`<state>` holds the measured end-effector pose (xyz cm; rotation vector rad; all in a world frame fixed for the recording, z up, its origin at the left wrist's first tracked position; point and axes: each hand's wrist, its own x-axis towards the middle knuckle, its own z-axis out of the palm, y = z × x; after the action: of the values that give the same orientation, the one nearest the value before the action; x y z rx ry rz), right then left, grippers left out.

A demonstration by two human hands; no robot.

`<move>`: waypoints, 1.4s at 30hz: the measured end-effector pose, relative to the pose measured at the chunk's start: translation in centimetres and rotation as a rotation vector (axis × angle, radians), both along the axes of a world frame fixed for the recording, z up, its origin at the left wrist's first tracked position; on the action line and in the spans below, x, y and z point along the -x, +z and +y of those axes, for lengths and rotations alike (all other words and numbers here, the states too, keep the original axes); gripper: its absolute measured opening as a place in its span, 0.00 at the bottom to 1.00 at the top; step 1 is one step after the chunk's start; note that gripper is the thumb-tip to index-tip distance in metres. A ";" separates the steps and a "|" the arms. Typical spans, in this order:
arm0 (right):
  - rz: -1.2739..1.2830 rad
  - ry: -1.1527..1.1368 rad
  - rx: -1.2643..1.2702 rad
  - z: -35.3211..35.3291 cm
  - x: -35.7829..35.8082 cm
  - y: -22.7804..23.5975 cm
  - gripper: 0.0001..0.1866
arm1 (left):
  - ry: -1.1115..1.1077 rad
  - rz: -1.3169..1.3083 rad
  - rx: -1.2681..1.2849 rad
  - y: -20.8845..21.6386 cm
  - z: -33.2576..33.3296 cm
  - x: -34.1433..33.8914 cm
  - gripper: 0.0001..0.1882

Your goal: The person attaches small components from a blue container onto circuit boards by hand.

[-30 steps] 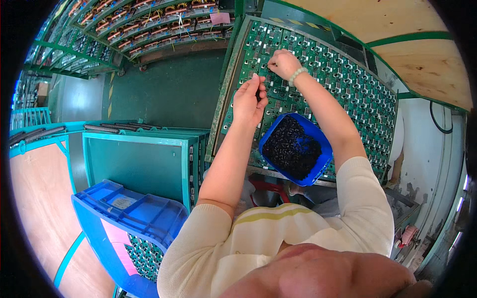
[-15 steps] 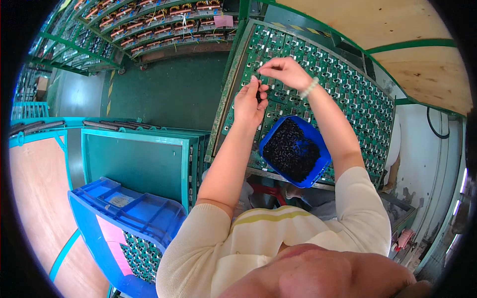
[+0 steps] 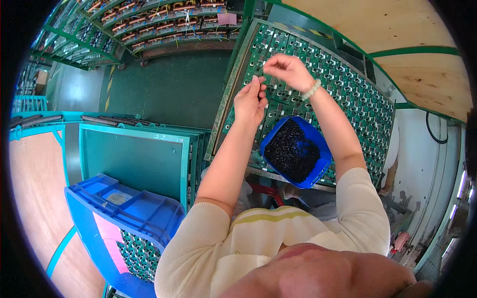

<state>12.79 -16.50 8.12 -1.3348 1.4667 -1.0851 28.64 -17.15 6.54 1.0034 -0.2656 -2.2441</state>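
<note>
Many green circuit boards (image 3: 343,94) with small white and dark components lie in rows across a large framed tray. Over its left part, my left hand (image 3: 251,103) is closed, fingers curled round what look like small black parts, mostly hidden. My right hand (image 3: 292,73), with a pale beaded bracelet (image 3: 312,90) at the wrist, is just to its right and slightly farther off. Its thumb and fingertips are pinched together; anything between them is too small to make out. Nearer me, a blue bin (image 3: 322,158) holding a heap of small black parts (image 3: 290,151) rests on the boards.
At the left stand a teal-framed rack (image 3: 134,149) and a blue crate (image 3: 92,228) with a pink sheet (image 3: 110,238) and more circuit boards (image 3: 139,256). Shelves of copper-coloured coils (image 3: 169,22) are far left. A wooden panel (image 3: 417,69) overhangs the right side.
My right hand has drawn slightly right and away from the left fingertips. My left hand stays almost in place. The whole view has shifted a little.
</note>
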 end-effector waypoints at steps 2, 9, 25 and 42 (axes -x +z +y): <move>0.009 -0.078 -0.054 -1.8 0.6 -0.9 0.07 | 0.023 0.033 0.022 -0.4 -0.1 -0.4 0.13; 0.723 -0.014 0.038 -4.9 1.7 -6.3 0.07 | 0.009 0.065 0.014 -0.6 -0.2 0.3 0.09; 1.084 -0.034 0.155 -5.7 0.6 -7.0 0.05 | 0.050 0.095 -0.017 -1.2 -0.2 0.5 0.08; 1.214 0.034 0.186 -5.8 0.2 -6.6 0.04 | 0.111 0.142 -0.075 -0.9 -0.4 -0.1 0.06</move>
<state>12.61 -22.34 1.47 -2.3320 2.1588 -0.3039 28.75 -17.54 5.68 0.8701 -0.0621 -2.2252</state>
